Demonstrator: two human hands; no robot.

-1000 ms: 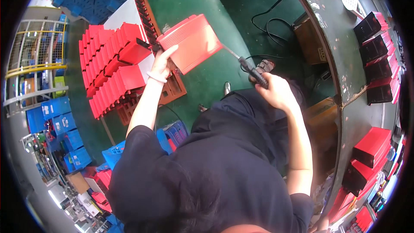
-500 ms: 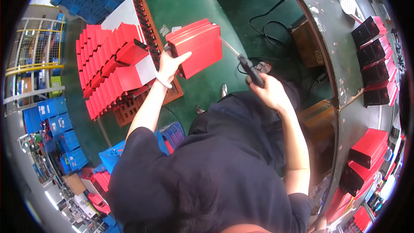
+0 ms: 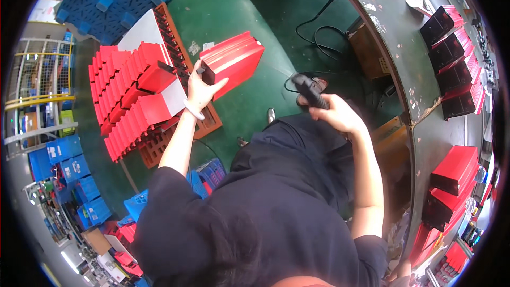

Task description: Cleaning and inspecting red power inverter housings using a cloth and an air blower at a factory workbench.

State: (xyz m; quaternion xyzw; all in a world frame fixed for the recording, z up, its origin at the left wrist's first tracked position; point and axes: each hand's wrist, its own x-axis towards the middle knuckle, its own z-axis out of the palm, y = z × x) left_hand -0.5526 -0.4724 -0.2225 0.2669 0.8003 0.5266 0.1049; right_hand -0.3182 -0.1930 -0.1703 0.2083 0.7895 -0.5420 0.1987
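Observation:
My left hand [image 3: 203, 89] grips a red finned metal housing [image 3: 236, 64] by its dark end, thumb along the near face, holding it tilted above the floor. In my right hand [image 3: 342, 114] is a black air blow gun [image 3: 311, 90], its fingers wrapped round the ridged handle. The thin nozzle is blurred and points up and left toward the housing, apart from it. Left of my left hand, rows of similar red housings [image 3: 127, 79] stand stacked with a white sheet [image 3: 142, 31] among them, on a brown pallet [image 3: 212, 119].
A dark-topped workbench [image 3: 393, 48] runs along the right, bearing more red housings with black ends [image 3: 457, 69]. A black hose [image 3: 319, 29] hangs near a cardboard box [image 3: 366, 50]. A blue plastic pallet [image 3: 106, 2] stands at the far left, with blue bins [image 3: 77, 167] further down.
The housing has turned in my left hand, showing more of its ribbed side, and moved slightly left. My right hand has lowered a little, the blow gun's nozzle swinging away from the housing.

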